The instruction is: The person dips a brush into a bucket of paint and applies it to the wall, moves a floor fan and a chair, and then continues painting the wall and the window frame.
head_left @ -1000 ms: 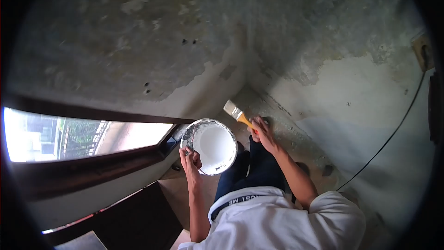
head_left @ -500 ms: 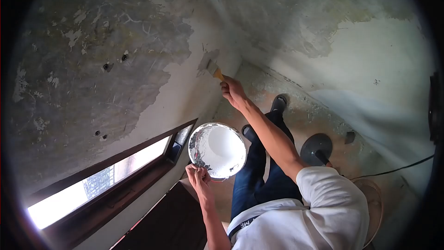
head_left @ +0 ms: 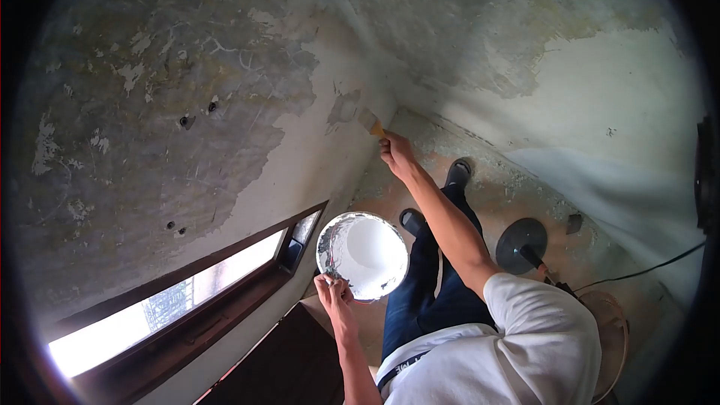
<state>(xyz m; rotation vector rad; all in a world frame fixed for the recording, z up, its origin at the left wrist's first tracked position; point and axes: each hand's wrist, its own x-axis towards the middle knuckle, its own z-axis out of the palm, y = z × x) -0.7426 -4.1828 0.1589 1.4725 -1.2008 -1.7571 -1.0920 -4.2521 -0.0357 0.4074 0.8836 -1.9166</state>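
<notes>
My right hand [head_left: 396, 151] is closed round the yellow handle of a flat paintbrush [head_left: 369, 120]. The brush head points up toward the left wall, just right of an irregular grey patch [head_left: 343, 107] on its pale surface. My left hand [head_left: 336, 297] grips a round white bucket [head_left: 402, 261] at its near-left rim, fingers curled over the edge. Grey smears and flakes mark the rim, and the bucket's inside looks bright white. A thin red line shows along the rim beside my fingers.
A long, dark-framed window opening [head_left: 202, 289] runs low along the left wall [head_left: 150, 105]. On the floor right of my legs lies a black round disc with a shaft [head_left: 522, 246], near a dark cord [head_left: 637, 274]. A dark brown panel [head_left: 281, 364] stands at lower left.
My right hand has drawn the brush off the grey patch, down and to the right. The left hand still holds the bucket, and the whole view has shifted slightly.
</notes>
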